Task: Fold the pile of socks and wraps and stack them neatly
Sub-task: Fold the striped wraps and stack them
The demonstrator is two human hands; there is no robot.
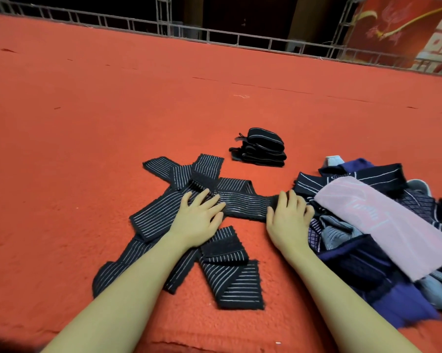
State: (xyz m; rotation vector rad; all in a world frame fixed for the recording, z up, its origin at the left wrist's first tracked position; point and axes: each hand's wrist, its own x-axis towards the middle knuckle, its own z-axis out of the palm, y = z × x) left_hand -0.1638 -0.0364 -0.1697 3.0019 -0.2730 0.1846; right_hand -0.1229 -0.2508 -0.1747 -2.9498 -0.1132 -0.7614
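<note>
A long black wrap with thin white stripes (243, 200) lies spread and crossed over itself on the red carpet. My left hand (198, 215) lies flat on its middle with fingers spread. My right hand (287, 216) rests on the wrap's right end, fingers slightly bent over the edge; whether it grips is unclear. A small stack of folded black wraps (259, 149) sits just beyond. To the right lies a loose pile of socks and wraps (367, 263), with a pink cloth (383, 220) on top.
The red carpet (113, 110) stretches wide to the left and far side. A metal truss frame (215, 36) runs along its far edge, with a red banner (405, 29) at the back right.
</note>
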